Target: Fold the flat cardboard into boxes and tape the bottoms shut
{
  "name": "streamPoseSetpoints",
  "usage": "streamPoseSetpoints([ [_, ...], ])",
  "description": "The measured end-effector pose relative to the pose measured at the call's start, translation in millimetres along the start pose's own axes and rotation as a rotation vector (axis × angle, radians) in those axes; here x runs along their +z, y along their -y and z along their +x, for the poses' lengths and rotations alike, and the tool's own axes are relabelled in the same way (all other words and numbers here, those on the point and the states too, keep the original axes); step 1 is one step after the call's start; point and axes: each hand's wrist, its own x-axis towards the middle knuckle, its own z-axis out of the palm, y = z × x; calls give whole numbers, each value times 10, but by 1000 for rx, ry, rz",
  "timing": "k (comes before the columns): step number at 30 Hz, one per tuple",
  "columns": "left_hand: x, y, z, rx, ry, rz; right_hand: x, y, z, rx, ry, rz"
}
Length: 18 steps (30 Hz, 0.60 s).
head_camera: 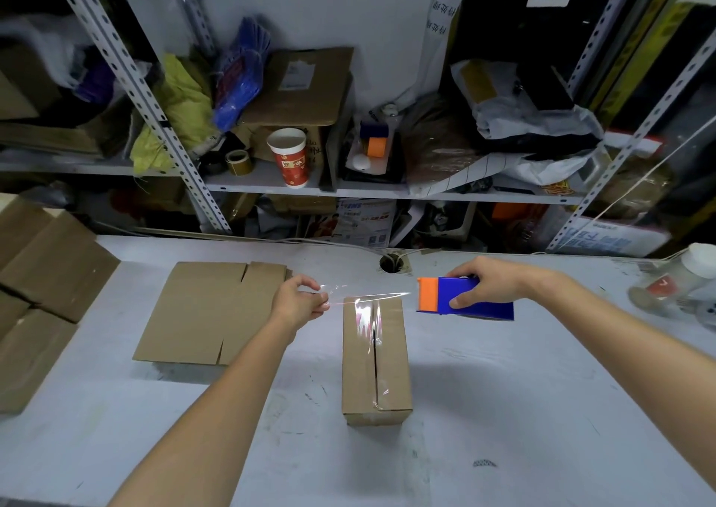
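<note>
A folded cardboard box (391, 363) stands on the white table (503, 409), its flaps up and a clear tape strip along the centre seam. My right hand (490, 283) grips a blue and orange tape dispenser (461, 299) just beyond the box's far right corner. My left hand (300, 301) pinches the free end of a clear tape strip (368, 297). That strip is stretched between my two hands, over the box's far edge. A stack of flat cardboard (209, 311) lies to the left of my left hand.
More flattened boxes (42, 274) are piled at the table's left edge. A clear jar with a white lid (682, 278) lies at the right edge. A cable hole (391, 263) sits near the back edge. Cluttered metal shelves (271, 186) rise behind, with a red paper cup (290, 157).
</note>
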Motion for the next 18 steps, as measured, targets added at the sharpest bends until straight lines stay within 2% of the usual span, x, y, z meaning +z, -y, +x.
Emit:
streamPoseSetpoints([
  [7,-19,12,38,27,11,64,5,-1,94,10,8,3],
  [18,146,37,206,-102,-9,199,-18,-55,356,79,89,-12],
])
